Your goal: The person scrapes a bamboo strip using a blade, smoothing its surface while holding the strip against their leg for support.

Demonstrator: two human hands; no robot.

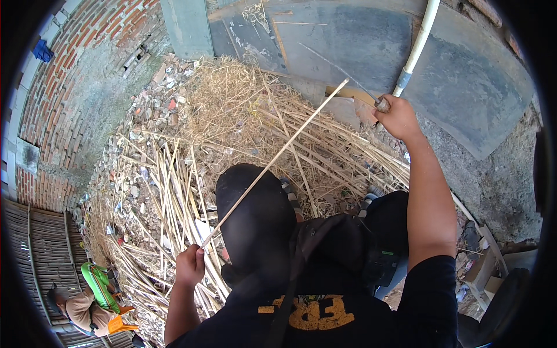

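Note:
My left hand is closed on the near end of a long, thin bamboo strip. The strip slants up and away to the right across my dark-trousered knee, its far end in the air. Off to the upper right, my right hand grips the handle of a long, narrow-bladed knife. The blade points up and left, above the strip's far end and apparently apart from it. Split bamboo strips lie heaped to the left of my knees, with more strips in front.
Dry shavings and rubble cover the ground ahead. A pale pipe rises beside my right hand, against a grey wall. A brick wall stands at left. Another person sits at lower left on an orange seat.

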